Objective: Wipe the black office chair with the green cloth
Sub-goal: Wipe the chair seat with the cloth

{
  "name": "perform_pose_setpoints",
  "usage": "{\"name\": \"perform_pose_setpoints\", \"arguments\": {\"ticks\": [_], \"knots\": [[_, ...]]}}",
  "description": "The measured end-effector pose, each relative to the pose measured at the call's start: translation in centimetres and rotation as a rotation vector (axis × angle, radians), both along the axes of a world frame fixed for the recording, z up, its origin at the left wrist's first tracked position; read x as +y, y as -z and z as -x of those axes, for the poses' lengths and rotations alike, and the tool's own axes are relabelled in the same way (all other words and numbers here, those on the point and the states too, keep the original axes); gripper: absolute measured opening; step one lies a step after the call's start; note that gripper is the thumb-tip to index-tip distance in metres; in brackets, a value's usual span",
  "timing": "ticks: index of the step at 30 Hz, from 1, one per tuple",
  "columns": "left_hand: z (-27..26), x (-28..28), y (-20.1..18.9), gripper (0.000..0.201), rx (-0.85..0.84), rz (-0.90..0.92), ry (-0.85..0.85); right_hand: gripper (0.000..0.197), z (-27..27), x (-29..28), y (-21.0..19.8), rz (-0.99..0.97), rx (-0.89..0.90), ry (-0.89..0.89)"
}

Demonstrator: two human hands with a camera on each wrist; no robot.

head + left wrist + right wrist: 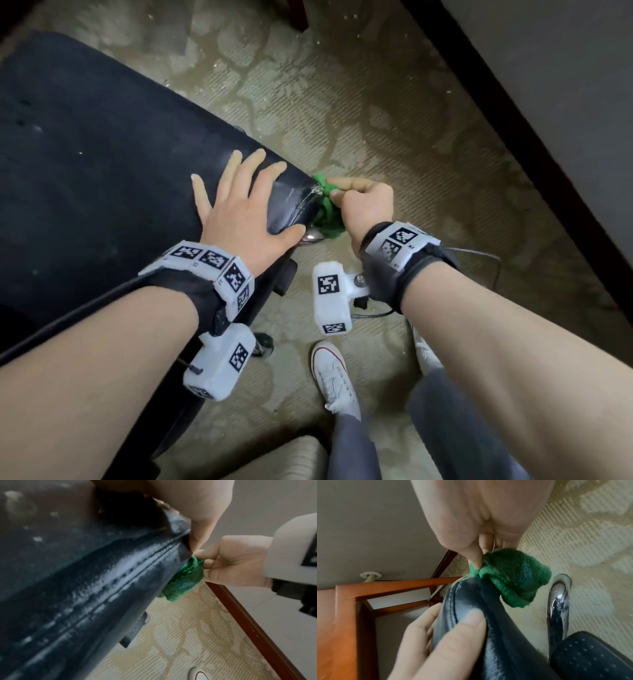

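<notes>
Pinching the green cloth (326, 209) in my right hand (368, 205), I have it bunched against the corner of the black office chair (102, 171), where the stitched seam of the dark leather turns down. Thumb and curled fingers (476, 557) close tightly on the wad; most of the cloth bulges out just below and beyond the grip, touching the chair's edge. From the left wrist view the cloth (184, 578) sits wedged between the chair's rim (102, 574) and my right hand (231, 562).

My left hand (245, 209) lies flat on the chair right beside the grip, fingers straight and spread across the top surface, thumb (453, 635) hooked over the seamed edge just short of the cloth (513, 577). It holds nothing, only presses on the leather.

Under the grip a chrome armrest support (558, 601) curves down beside the chair. Below all this is patterned beige carpet (376, 120), with a white sneaker (334, 377) on it nearer to me than the grip. A dark wooden baseboard (248, 622) runs along the wall on the far side of my right hand.
</notes>
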State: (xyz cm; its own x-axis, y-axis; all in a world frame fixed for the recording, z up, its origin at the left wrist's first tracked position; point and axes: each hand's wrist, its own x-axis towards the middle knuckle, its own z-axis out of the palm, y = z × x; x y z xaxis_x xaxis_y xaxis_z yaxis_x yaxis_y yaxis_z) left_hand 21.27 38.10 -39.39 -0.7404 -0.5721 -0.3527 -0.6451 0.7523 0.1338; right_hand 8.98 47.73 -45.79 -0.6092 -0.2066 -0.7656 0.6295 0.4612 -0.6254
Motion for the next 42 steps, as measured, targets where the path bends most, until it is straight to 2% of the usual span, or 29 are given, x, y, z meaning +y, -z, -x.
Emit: {"name": "perform_pose_setpoints", "arguments": {"ticks": [7,13,19,23,26,28,32,36,42], "knots": [[0.2,0.2,0.0,0.084,0.000,0.009,-0.012,0.017,0.0,0.5,-3.3,0.019,0.170,-0.097],[0.1,0.4,0.3,0.084,0.022,0.020,-0.016,0.019,-0.6,0.6,-4.1,0.016,0.314,-0.218],[0.0,0.4,0.3,0.082,0.029,0.021,-0.004,0.021,0.8,-0.9,-1.9,-0.121,0.125,-0.122],[-0.1,0.5,0.6,0.081,0.035,0.016,-0.008,0.008,1.4,-1.5,-0.9,-0.203,0.020,-0.151],[-0.1,0.5,0.6,0.081,0.038,0.019,-0.013,0.015,1.2,-1.6,-1.3,-0.210,-0.003,-0.129],[-0.1,0.5,0.7,0.081,0.035,0.026,-0.013,0.010,0.8,-1.4,-1.8,-0.210,0.053,-0.102],[0.0,0.6,0.7,0.080,0.019,0.026,-0.010,0.018,-0.5,-0.1,-3.1,-0.131,0.192,-0.110],[0.1,0.4,0.6,0.081,0.025,0.027,-0.015,0.018,-2.1,1.2,-4.5,0.008,0.421,-0.207],[0.1,0.5,0.7,0.081,0.033,0.020,-0.023,0.013,-3.6,2.4,-4.7,0.110,0.699,-0.390]]}}
